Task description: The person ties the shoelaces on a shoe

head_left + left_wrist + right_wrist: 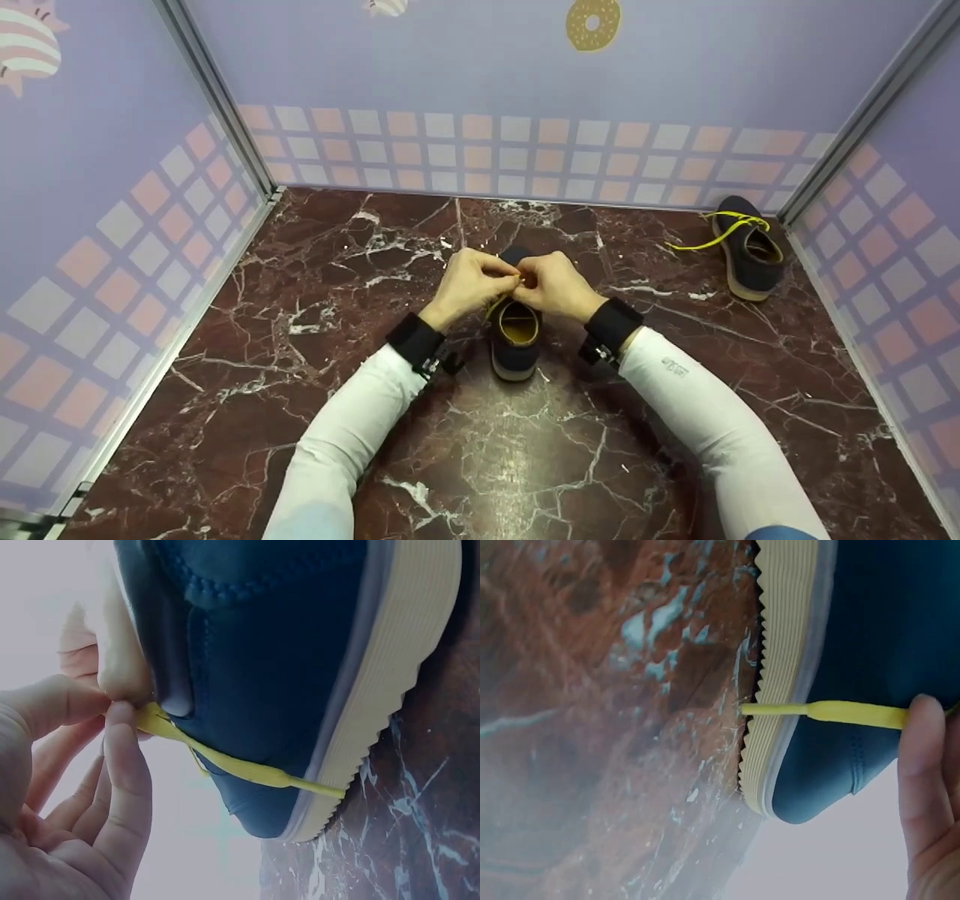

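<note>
A dark blue shoe point(514, 354) with a cream ridged sole point(409, 630) stands on the floor, its heel toward me. Over its lacing my left hand point(471, 283) and right hand point(559, 286) meet, fingertips touching or nearly so. The left thumb and a finger pinch the yellow shoelace point(240, 767) close to the shoe's tongue. One lace end hangs down that side to the sole. On the other side, my right fingers point(922, 765) pinch the lace too, and its tipped end point(780, 709) crosses the sole. Exactly how the laces cross between the fingertips is hidden.
A matching shoe point(754, 259) sits near the back right corner, its yellow laces point(712, 241) loose and trailing left. Patterned panels point(480, 150) wall in the dark red marbled floor point(315, 420) at the back and both sides.
</note>
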Tool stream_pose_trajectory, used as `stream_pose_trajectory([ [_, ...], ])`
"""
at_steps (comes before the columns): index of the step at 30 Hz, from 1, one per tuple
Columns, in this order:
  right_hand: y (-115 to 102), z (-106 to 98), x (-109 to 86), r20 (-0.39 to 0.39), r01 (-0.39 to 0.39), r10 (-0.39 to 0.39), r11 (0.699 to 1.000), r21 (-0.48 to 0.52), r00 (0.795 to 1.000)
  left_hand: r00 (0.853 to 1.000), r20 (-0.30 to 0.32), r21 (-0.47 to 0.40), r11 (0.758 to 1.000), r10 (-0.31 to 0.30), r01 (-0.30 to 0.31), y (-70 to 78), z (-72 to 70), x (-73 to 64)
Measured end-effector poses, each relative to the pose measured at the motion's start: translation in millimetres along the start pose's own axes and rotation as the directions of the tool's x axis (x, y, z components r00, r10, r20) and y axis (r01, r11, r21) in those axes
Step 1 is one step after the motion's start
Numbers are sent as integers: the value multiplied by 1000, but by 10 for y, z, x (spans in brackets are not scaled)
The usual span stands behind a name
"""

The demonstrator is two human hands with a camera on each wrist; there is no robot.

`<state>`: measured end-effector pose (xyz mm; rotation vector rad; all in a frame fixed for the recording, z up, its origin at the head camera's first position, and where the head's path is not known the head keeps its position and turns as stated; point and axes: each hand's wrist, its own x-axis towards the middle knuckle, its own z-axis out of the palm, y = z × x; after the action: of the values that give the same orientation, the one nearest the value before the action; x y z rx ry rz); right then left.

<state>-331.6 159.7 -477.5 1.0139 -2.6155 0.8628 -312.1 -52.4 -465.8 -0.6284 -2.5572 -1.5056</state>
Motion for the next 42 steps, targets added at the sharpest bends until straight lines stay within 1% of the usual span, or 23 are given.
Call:
stream_pose_trajectory([
  [4, 26, -17, 18, 33, -74, 72, 995, 60, 997, 1000, 0, -32, 999, -8, 8, -25, 14, 6],
  [7, 45, -26, 30, 84, -138, 127, 981, 138, 988, 1000, -1, -36, 999, -5, 5, -37, 16, 2],
  [10, 65, -35, 34, 140, -203, 175, 952, 228, 975, 1000, -1, -31, 1000, 2, -2, -44, 17, 0],
  [12, 74, -45, 32, 186, -242, 193, 926, 289, 963, 1000, 4, -34, 999, 4, -4, -47, 18, -1],
  [14, 86, -57, 27, 238, -277, 200, 893, 355, 950, 1000, 7, -30, 1000, 3, -3, -46, 22, -1],
  [16, 102, -74, 16, 299, -320, 203, 847, 425, 933, 1000, 11, -14, 1000, 7, -7, -40, 27, -4],
  [17, 107, -89, 8, 328, -345, 205, 818, 460, 922, 1000, 12, -3, 1000, 12, -11, -38, 31, -6],
  [18, 116, -104, -1, 356, -374, 208, 782, 498, 911, 1000, 10, 12, 1000, 17, -17, -38, 36, -8],
  [20, 138, -130, -15, 411, -443, 225, 688, 575, 884, 1000, 2, 46, 998, 31, -31, -39, 45, -12],
  [22, 150, -155, -25, 455, -506, 249, 586, 632, 855, 999, -8, 74, 996, 41, -41, -39, 55, -18],
  [23, 156, -163, -29, 471, -531, 260, 542, 652, 843, 999, -15, 90, 995, 48, -47, -40, 60, -19],
  [24, 161, -167, -31, 484, -550, 269, 504, 666, 833, 998, -22, 104, 993, 53, -51, -39, 65, -21],
  [25, 166, -167, -32, 494, -564, 276, 478, 674, 824, 998, -27, 114, 992, 58, -54, -37, 70, -24],
  [26, 171, -164, -32, 502, -575, 283, 462, 676, 817, 998, -31, 123, 991, 63, -59, -36, 74, -27],
  [30, 183, -150, -39, 510, -583, 286, 447, 678, 811, 995, -29, 145, 986, 91, -86, -28, 88, -45],
  [35, 173, -160, -48, 499, -573, 284, 451, 684, 819, 988, -12, 173, 973, 155, -151, -24, 98, -69],
  [38, 173, -168, -47, 487, -561, 279, 468, 683, 827, 977, -11, 207, 956, 213, -206, -28, 107, -83],
  [42, 187, -178, -32, 495, -554, 258, 483, 678, 830, 954, -17, 253, 924, 300, -286, -42, 126, -99],
])
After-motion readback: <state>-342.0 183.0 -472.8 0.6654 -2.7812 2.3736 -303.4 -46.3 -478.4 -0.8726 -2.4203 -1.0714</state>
